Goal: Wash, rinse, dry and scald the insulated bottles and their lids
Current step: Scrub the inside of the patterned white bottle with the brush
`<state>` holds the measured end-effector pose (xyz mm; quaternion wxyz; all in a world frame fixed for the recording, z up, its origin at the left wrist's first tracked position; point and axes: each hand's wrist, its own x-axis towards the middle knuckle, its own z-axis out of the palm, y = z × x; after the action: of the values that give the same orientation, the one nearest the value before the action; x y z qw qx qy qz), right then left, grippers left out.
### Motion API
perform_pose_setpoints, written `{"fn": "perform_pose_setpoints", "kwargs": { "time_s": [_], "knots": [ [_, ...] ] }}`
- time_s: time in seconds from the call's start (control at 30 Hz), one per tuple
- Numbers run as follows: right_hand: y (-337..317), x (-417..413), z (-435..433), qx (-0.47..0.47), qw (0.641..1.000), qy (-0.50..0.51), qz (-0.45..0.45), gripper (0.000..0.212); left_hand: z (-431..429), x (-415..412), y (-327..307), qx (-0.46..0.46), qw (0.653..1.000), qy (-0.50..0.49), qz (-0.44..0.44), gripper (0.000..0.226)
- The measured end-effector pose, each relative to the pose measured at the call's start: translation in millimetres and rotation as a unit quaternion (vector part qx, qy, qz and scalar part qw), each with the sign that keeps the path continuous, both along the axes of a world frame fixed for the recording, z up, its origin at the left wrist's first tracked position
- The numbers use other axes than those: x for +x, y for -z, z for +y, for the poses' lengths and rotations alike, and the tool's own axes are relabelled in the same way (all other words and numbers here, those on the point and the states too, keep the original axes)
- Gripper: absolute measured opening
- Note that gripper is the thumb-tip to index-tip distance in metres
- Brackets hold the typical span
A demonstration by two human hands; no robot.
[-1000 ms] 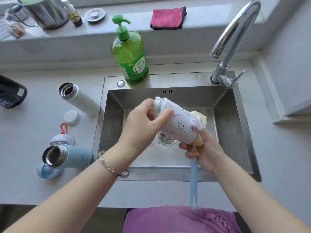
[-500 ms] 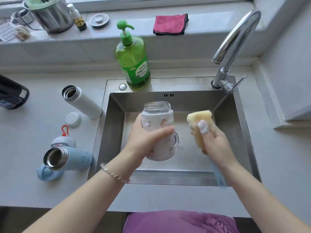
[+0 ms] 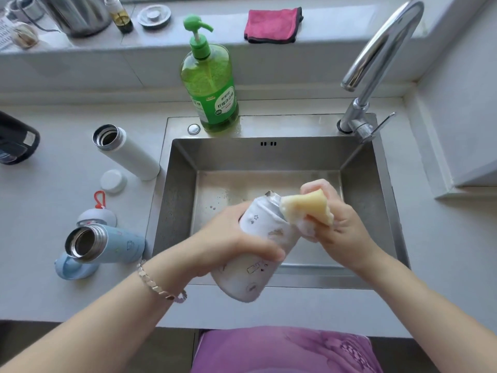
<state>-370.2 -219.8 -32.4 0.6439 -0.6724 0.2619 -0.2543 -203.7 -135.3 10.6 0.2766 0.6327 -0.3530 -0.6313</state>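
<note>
Over the steel sink [image 3: 363, 181], my left hand [image 3: 228, 246] grips a white patterned insulated bottle [image 3: 255, 267], tilted with its mouth pointing up and right. My right hand [image 3: 338, 224] holds a soapy yellow sponge [image 3: 306, 208] pressed against the bottle's neck. On the counter to the left lie a white bottle [image 3: 126, 152] and a blue bottle [image 3: 107, 243], both with mouths uncovered. Beside them are a white lid [image 3: 113, 181], a grey lid with a red loop [image 3: 96, 215] and a blue lid [image 3: 72, 269].
A green dish soap pump bottle [image 3: 209, 84] stands behind the sink. The chrome tap [image 3: 376, 57] arches over the sink's right rear. On the sill rest a pink cloth [image 3: 273, 25], a metal pot [image 3: 78, 14] and a small bottle [image 3: 121, 14]. A dark object [image 3: 16, 141] sits far left.
The left hand has tipped the white patterned bottle from upright to tilted, mouth toward the right. The right hand has brought the sponge from beside the bottle onto its neck.
</note>
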Motion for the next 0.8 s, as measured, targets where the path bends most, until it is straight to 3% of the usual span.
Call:
{"fn": "perform_pose_setpoints", "kwargs": {
  "time_s": [0.07, 0.1, 0.17, 0.23, 0.3, 0.37, 0.47, 0.53, 0.57, 0.63, 0.7, 0.73, 0.8],
  "knots": [
    [0, -2, -2, 0.020, 1.000, -0.010, -0.022, 0.008, 1, -1, 2, 0.021, 0.998, -0.007, 0.066, 0.060],
    [-3, -1, -2, 0.002, 1.000, -0.009, -0.013, 0.007, 0, -4, 3, 0.018, 0.999, -0.024, 0.019, 0.059],
    [-11, 5, -2, -0.060, 0.997, 0.008, 0.045, 0.005, -4, -12, 7, -0.023, 0.980, -0.059, -0.188, 0.054],
    [-15, 14, 1, -0.104, 0.986, 0.045, 0.120, 0.009, -7, -21, 6, -0.078, 0.916, -0.043, -0.391, 0.052],
    [-14, 22, 4, -0.101, 0.981, 0.079, 0.148, 0.017, -9, -23, 6, -0.108, 0.886, -0.025, -0.450, 0.050],
    [-9, 20, 3, -0.093, 0.986, 0.071, 0.116, 0.029, -9, -15, 4, -0.078, 0.924, -0.017, -0.374, 0.051],
    [3, 9, 0, -0.081, 0.995, 0.042, 0.032, 0.051, -7, 3, 1, -0.016, 0.992, 0.002, -0.129, 0.046],
    [3, 4, 1, -0.071, 0.996, 0.041, 0.024, 0.056, -3, 4, 3, -0.003, 0.999, 0.013, -0.029, 0.046],
    [0, 6, 3, -0.073, 0.996, 0.045, 0.038, 0.046, -2, 1, 5, -0.003, 0.999, 0.003, -0.038, 0.047],
    [-3, 13, 5, -0.073, 0.992, 0.054, 0.088, 0.025, -2, -6, 12, -0.010, 0.981, -0.040, -0.188, 0.051],
    [-5, 23, 7, -0.067, 0.985, 0.069, 0.143, 0.020, -4, -16, 13, -0.050, 0.901, -0.021, -0.430, 0.053],
    [-6, 26, 7, -0.061, 0.984, 0.076, 0.152, 0.022, -3, -20, 13, -0.087, 0.858, -0.005, -0.506, 0.053],
    [-7, 26, 6, -0.024, 0.990, 0.070, 0.118, 0.029, -2, -20, 15, -0.129, 0.828, 0.022, -0.546, 0.061]
  ]
}}
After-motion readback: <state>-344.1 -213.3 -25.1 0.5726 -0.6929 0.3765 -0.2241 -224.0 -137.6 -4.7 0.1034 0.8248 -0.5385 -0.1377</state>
